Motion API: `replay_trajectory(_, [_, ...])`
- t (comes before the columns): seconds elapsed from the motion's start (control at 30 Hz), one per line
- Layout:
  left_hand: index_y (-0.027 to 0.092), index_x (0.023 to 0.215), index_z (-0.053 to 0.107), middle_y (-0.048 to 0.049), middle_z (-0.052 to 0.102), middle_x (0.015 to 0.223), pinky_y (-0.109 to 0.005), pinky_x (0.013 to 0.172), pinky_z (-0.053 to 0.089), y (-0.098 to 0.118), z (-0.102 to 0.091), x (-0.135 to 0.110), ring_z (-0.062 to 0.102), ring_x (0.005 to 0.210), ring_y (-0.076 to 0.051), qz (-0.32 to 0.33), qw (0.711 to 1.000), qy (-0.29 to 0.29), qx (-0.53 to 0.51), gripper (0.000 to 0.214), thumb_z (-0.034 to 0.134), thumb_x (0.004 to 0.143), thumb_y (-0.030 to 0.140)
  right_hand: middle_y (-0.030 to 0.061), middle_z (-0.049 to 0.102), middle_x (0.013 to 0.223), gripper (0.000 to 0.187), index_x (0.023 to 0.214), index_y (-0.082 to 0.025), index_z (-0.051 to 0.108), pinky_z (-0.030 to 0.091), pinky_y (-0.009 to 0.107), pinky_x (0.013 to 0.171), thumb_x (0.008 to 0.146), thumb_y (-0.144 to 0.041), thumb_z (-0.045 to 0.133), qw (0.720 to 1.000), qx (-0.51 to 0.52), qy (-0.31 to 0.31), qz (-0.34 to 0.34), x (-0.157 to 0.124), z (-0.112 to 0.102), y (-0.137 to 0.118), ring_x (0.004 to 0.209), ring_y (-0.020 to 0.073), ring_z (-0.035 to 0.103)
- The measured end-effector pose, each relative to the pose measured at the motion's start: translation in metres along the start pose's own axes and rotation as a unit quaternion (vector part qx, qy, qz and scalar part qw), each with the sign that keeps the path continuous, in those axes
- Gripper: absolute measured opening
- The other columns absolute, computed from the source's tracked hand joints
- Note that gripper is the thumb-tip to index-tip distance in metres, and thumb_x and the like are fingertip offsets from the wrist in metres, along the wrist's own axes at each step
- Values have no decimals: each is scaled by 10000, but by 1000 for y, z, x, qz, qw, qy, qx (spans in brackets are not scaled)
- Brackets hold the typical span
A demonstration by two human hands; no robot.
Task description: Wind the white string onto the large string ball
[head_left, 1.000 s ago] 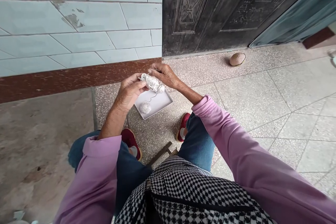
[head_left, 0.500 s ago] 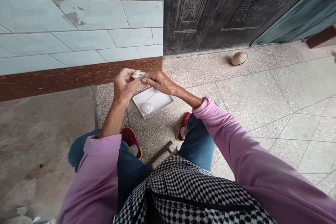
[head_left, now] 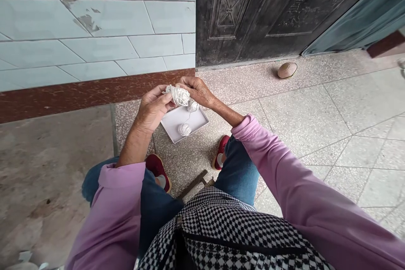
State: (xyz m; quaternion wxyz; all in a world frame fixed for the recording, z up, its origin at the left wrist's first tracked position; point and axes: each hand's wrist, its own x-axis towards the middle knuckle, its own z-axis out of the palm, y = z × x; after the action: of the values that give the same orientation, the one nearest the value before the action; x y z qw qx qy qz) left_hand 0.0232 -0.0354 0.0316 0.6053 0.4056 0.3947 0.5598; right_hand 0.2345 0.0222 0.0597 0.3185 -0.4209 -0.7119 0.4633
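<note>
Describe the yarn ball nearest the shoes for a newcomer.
Beyond the red shoes, a white tray lies on the floor. The yarn ball sits in it, nearer the shoes than the other small ball and the bundle in the left hand.

The speckled floor (head_left: 300,109) spreads under the right hand (head_left: 199,92) and away past it, giving way to a duller, stained stretch (head_left: 60,168) left of the left hand (head_left: 150,109). On it, beneath both hands, lies a shallow white tray (head_left: 172,123); a brown rounded object (head_left: 287,70) sits well right of the right hand, and red shoes (head_left: 155,166) rest nearer than either hand.
</note>
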Motion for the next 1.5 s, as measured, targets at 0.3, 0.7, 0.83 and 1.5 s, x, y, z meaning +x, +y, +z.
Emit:
replay_trajectory(0.3, [270, 1156, 791, -91, 862, 1150, -408, 969, 773, -5, -4, 10, 883, 1170, -311, 67, 995, 72, 19, 482, 1124, 905, 511, -14, 657, 915, 96, 1201, -201, 774, 519, 331, 879, 1256, -280, 774, 998, 6, -44, -40, -2, 20, 28, 912, 209, 609])
replay_trajectory(0.7, [225, 1270, 884, -114, 903, 1205, -334, 763, 663, 0, -30, 8, 831, 1032, -278, 56, 991, -2, 123, 585, 1146, 841, 524, -55, 584, 829, 141, 1227, -167, 803, 406, 301, 741, 1294, -285, 840, 991, 77, -113, 2, 5, 10, 28, 776, 141, 475])
replay_trajectory(0.83, [204, 1191, 948, -121, 902, 1092, -332, 696, 629, 7, -29, 1, 796, 883, -259, 29, 985, -59, 159, 593, 1172, 809, 599, -28, 687, 912, 199, 1124, -161, 760, 420, 263, 739, 1261, -279, 843, 976, 124, -176, -14, 7, 0, 33, 825, 127, 547])
replay_trajectory(1.5, [279, 1051, 356, -39, 625, 1136, -299, 816, 412, 97, -131, -11, 798, 1404, -298, 222, 845, 474, 109, 495, 843, 1084, 362, 40, 761, 916, 424, 937, -214, 724, 600, 320, 912, 1345, -326, 705, 990, -110, 88, -7, 37, -43, 44, 910, 204, 690])
